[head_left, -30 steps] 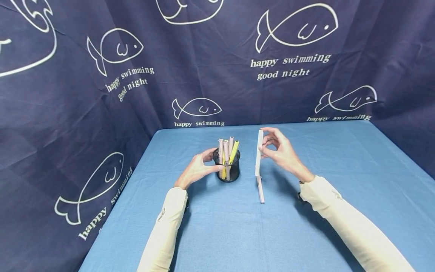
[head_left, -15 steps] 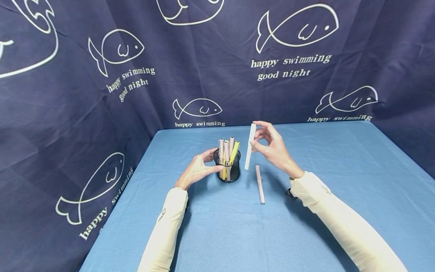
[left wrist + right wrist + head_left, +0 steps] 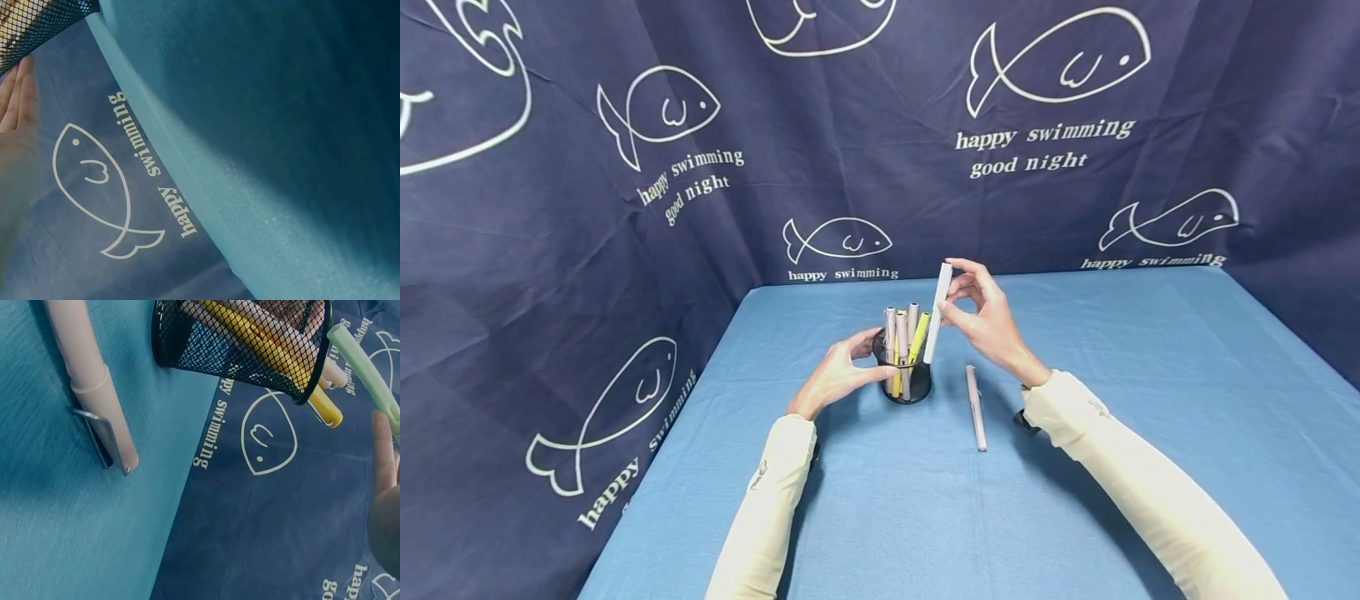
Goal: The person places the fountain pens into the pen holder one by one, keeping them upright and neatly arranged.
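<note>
My left hand (image 3: 838,379) holds a black mesh pen cup (image 3: 919,388), thumb across its front and fingers on its far left side. Several pens stand in the cup, among them pale pink pens (image 3: 902,325) and a yellow pen (image 3: 919,335). My right hand (image 3: 988,323) pinches a pale pen (image 3: 937,317) near its upper part; it looks light green in the right wrist view. Tilted slightly, its lower end is at the cup's right rim; whether it is inside I cannot tell. In the left wrist view, only fingertips (image 3: 25,94) show beside the mesh (image 3: 47,25).
A pale pink capped pen (image 3: 976,412) lies on the blue tablecloth (image 3: 880,517), right of the cup and below my right hand. Dark blue curtains (image 3: 880,150) printed with fish hang behind and at the left of the table.
My right hand has carried the pale pen leftward and slightly up, from above the lying pink pen to the cup's right rim. My left hand has stayed on the cup.
</note>
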`<state>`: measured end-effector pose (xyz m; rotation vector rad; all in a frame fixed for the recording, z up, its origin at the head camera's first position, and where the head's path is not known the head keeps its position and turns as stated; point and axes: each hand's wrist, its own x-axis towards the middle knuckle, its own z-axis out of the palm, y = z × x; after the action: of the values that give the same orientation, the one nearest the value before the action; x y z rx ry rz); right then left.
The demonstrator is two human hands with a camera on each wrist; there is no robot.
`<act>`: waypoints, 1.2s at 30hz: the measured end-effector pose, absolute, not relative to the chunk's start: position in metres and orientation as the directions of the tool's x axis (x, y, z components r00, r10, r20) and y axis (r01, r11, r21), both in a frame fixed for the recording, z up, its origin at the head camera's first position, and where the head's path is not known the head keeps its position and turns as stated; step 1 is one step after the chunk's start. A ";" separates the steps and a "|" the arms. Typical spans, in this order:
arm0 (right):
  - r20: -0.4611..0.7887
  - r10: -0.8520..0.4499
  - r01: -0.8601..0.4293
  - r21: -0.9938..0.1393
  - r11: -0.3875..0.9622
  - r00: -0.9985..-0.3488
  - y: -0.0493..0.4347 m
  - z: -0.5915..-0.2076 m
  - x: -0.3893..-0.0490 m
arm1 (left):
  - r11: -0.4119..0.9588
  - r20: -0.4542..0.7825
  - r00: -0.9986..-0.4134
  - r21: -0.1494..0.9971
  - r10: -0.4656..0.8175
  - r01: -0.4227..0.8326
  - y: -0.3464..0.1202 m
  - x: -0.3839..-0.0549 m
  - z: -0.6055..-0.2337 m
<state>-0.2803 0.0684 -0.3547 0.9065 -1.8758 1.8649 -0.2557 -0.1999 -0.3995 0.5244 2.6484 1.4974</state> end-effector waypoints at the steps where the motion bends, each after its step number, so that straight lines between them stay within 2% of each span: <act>1: 0.650 -0.194 -0.652 -0.756 -0.065 -0.734 0.068 -0.355 -0.281 | 0.472 0.118 -0.941 0.841 0.317 0.265 -0.200 -0.256 -0.399; 10: 0.639 -0.163 -0.640 -0.766 -0.053 -0.752 0.059 -0.354 -0.282 | 0.466 0.121 -0.941 0.844 0.316 0.265 -0.200 -0.255 -0.400; 20: 0.601 -0.250 -0.632 -0.773 0.061 -0.759 0.055 -0.364 -0.283 | 0.466 0.132 -0.939 0.841 0.317 0.276 -0.200 -0.255 -0.400; 36: 0.545 -0.270 -0.566 -0.824 0.001 -0.794 0.078 -0.370 -0.280 | 0.475 0.130 -0.939 0.835 0.320 0.277 -0.200 -0.255 -0.399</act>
<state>-0.2796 0.0779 -0.3701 0.8781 -2.0444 1.8756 -0.2548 -0.1995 -0.3994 0.5385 2.6596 1.4941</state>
